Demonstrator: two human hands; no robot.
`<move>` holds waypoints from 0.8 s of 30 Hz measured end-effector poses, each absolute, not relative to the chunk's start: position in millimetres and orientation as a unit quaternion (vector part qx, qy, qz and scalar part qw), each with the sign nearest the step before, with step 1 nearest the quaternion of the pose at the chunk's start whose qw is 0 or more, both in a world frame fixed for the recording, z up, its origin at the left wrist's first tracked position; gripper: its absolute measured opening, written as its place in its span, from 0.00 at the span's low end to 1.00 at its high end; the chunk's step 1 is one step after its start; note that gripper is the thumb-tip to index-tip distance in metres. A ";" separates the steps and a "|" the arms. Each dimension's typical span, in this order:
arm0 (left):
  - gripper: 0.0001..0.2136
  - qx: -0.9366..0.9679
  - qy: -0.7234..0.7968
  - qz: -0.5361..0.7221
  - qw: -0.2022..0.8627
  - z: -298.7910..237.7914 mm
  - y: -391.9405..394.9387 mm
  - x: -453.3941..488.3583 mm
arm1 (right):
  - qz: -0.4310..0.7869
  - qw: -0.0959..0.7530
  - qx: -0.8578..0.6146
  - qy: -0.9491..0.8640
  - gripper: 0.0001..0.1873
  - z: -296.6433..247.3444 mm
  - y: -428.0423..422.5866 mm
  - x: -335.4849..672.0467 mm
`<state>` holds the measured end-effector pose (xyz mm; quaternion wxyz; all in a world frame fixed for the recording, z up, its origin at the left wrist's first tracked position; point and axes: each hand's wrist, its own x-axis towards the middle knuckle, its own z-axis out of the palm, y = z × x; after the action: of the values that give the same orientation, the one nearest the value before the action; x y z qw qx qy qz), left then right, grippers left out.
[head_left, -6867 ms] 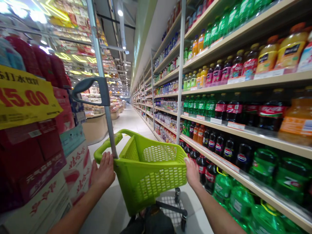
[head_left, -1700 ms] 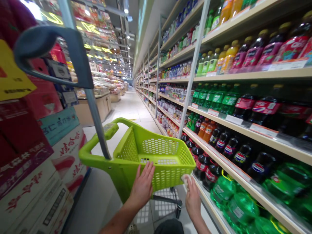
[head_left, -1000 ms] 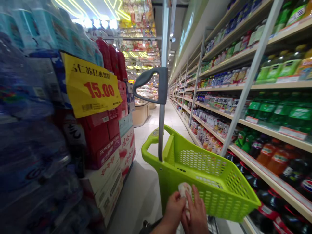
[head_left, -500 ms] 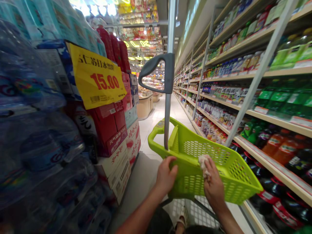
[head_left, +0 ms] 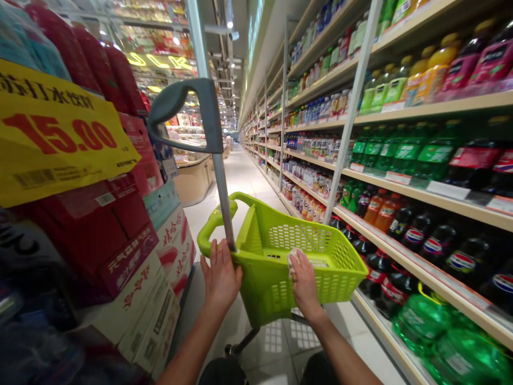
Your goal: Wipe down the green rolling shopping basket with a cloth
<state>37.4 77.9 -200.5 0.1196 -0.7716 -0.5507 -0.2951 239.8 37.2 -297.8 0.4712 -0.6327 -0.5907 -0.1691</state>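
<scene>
In front of me stands a lime-green shopping cart (head_left: pixel 260 289) with perforated basket walls. A metal pole with a grey loop handle (head_left: pixel 214 117) rises from its left end. My left hand (head_left: pixel 222 275) is closed over the cart's near rim beside the foot of the pole, fingers pointing up and thumb to the right. On the near rim further right, my right hand (head_left: pixel 304 283) is closed round a crumpled white cloth (head_left: pixel 294 256), pressing it against the edge. Part of the cloth is hidden by the fingers.
Shelves (head_left: pixel 401 182) of bottled drinks run along the right, close to the cart. Stacked drink cartons (head_left: pixel 136 305) and a yellow price sign (head_left: pixel 60 133) stand on the left. A tiled aisle (head_left: pixel 240 171) stretches ahead between them, past a rounded display counter (head_left: pixel 192 182).
My view has turned right and moved forward, so the cart appears further left. My left hand now sits closer to the pole's foot. The right hand still holds the cloth on the rim.
</scene>
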 end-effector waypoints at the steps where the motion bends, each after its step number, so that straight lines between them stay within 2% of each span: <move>1: 0.30 -0.768 -0.554 -0.297 0.125 -201.3 78.2 39.5 | -0.172 0.484 -0.617 -0.596 0.30 -294.1 41.5 230.4; 7: 0.30 -0.778 -0.538 -0.290 0.142 -204.0 80.2 43.3 | -0.176 0.512 -0.501 -0.675 0.33 -272.0 67.2 173.3; 13: 0.30 -0.780 -0.528 -0.301 0.147 -206.9 78.7 48.7 | -0.191 0.514 -0.558 -0.623 0.33 -293.0 50.2 238.2; 16: 0.31 -0.777 -0.527 -0.308 0.153 -208.5 76.7 57.8 | -0.183 0.530 -0.560 -0.610 0.31 -280.2 56.4 219.8; 20: 0.27 -0.797 -0.494 -0.309 0.158 -207.5 73.5 60.5 | -0.170 0.526 -0.479 -0.682 0.29 -251.7 70.6 165.9; 24: 0.25 -0.819 -0.450 -0.324 0.147 -202.8 72.3 54.5 | -0.168 0.529 -0.479 -0.680 0.31 -257.7 67.7 187.9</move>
<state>54.5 72.3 -202.8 0.1474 -0.8189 -0.4501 -0.3241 187.9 67.7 -257.7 0.5288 -0.4793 -0.6801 -0.1678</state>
